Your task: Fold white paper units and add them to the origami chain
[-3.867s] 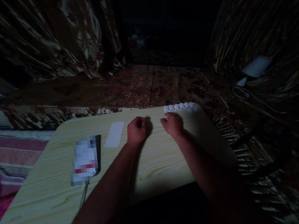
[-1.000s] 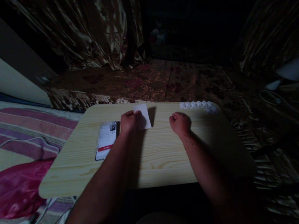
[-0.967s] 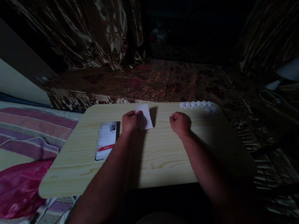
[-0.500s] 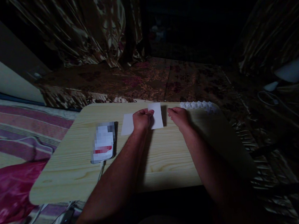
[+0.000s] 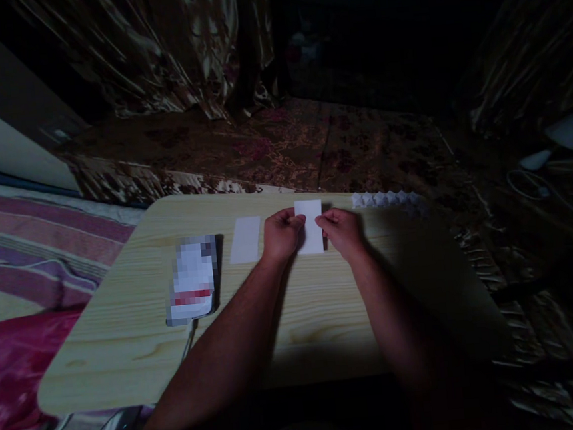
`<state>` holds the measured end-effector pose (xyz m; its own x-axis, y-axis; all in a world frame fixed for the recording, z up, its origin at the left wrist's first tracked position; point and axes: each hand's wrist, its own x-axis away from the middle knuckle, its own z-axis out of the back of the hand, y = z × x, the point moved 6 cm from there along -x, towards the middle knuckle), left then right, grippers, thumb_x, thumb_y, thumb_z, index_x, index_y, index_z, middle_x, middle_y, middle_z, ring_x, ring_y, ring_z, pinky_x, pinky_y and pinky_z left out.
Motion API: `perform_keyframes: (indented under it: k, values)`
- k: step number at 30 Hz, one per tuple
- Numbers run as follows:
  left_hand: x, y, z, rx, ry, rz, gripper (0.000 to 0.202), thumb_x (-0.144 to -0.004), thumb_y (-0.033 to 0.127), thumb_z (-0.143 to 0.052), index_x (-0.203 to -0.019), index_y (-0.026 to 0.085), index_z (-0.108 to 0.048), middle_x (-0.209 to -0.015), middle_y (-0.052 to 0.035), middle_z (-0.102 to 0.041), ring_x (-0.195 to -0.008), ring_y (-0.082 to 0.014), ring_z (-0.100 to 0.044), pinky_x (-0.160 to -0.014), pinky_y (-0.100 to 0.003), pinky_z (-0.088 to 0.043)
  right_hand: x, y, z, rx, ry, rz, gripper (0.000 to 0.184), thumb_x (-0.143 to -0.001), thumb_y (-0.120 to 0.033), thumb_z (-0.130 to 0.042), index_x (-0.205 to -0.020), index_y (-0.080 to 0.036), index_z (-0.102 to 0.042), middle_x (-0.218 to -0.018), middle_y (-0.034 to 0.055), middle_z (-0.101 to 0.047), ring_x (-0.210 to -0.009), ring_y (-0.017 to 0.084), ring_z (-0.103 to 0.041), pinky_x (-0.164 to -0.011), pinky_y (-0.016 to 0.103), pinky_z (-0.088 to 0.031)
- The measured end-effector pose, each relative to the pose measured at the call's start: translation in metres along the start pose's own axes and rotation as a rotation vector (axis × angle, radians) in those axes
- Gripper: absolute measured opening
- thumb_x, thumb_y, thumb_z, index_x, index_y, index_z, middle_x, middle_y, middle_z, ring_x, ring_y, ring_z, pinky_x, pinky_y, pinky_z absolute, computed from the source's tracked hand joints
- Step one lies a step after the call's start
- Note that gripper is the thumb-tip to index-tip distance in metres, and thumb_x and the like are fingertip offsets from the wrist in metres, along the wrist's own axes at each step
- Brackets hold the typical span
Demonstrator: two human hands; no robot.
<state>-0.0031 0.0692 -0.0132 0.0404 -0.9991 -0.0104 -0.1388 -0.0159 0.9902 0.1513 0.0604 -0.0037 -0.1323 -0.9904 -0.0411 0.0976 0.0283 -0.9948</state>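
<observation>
Between my two hands a white rectangular piece of paper (image 5: 311, 231) is held up over the wooden table. My left hand (image 5: 282, 233) pinches its left edge, with the thumb on the near face. At the opposite edge my right hand (image 5: 342, 230) grips the sheet between thumb and curled fingers. A second white paper (image 5: 245, 239) lies flat on the table, left of my left hand. Beyond my right hand, small white folded paper pieces (image 5: 384, 198) stand in a row near the far edge.
A phone (image 5: 191, 277), blurred out, lies on the left of the table (image 5: 325, 312) with a cable (image 5: 187, 337) running from its near end. A striped bedcover (image 5: 28, 244) and a shiny pink cloth (image 5: 23, 365) are at the left. Patterned curtains hang behind.
My right hand has moved to the paper and taken hold of its right edge. The held paper has shifted right, clear of the flat one. The view has tilted slightly.
</observation>
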Motion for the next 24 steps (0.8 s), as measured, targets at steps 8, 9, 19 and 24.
perform_keyframes:
  k: [8, 9, 19, 24]
  values:
    - [-0.002, 0.006, 0.004, 0.050, 0.078, 0.002, 0.037, -0.065, 0.031, -0.069, -0.098, 0.013, -0.070, -0.076, -0.0041, -0.068, -0.061, -0.0121, -0.056, -0.059, -0.023, -0.043, 0.000, -0.001, 0.007, -0.026, -0.025, 0.006, 0.019, -0.068, -0.034, -0.062, -0.064, -0.017, -0.055, -0.047, -0.0058, -0.050, -0.044, 0.009, -0.044, -0.045, 0.021, -0.033]
    - [-0.002, 0.008, 0.004, 0.061, 0.090, -0.011, 0.036, -0.065, 0.030, -0.069, -0.097, 0.013, -0.070, -0.075, -0.0039, -0.067, -0.060, -0.0116, -0.055, -0.058, -0.023, -0.043, 0.000, -0.001, 0.007, -0.029, -0.030, 0.005, 0.019, -0.068, -0.034, -0.062, -0.063, -0.017, -0.055, -0.048, -0.0058, -0.050, -0.044, 0.008, -0.044, -0.045, 0.021, -0.033]
    - [0.001, 0.021, 0.003, 0.039, 0.097, -0.090, 0.035, -0.063, 0.023, -0.069, -0.097, 0.015, -0.070, -0.061, 0.0019, -0.055, -0.052, -0.0071, -0.043, -0.053, -0.021, -0.036, 0.002, 0.002, 0.001, -0.005, -0.066, 0.000, 0.019, -0.070, -0.035, -0.061, -0.076, -0.017, -0.058, -0.069, 0.0003, -0.066, -0.057, 0.013, -0.057, -0.052, 0.023, -0.042]
    - [0.001, 0.020, 0.002, -0.003, 0.084, -0.098, 0.034, -0.063, 0.023, -0.068, -0.096, 0.015, -0.071, -0.060, 0.0021, -0.054, -0.052, -0.0072, -0.043, -0.051, -0.020, -0.034, 0.001, 0.005, -0.003, -0.010, -0.131, -0.008, 0.022, -0.072, -0.035, -0.060, -0.083, -0.017, -0.060, -0.074, 0.0015, -0.068, -0.058, 0.014, -0.060, -0.052, 0.023, -0.044]
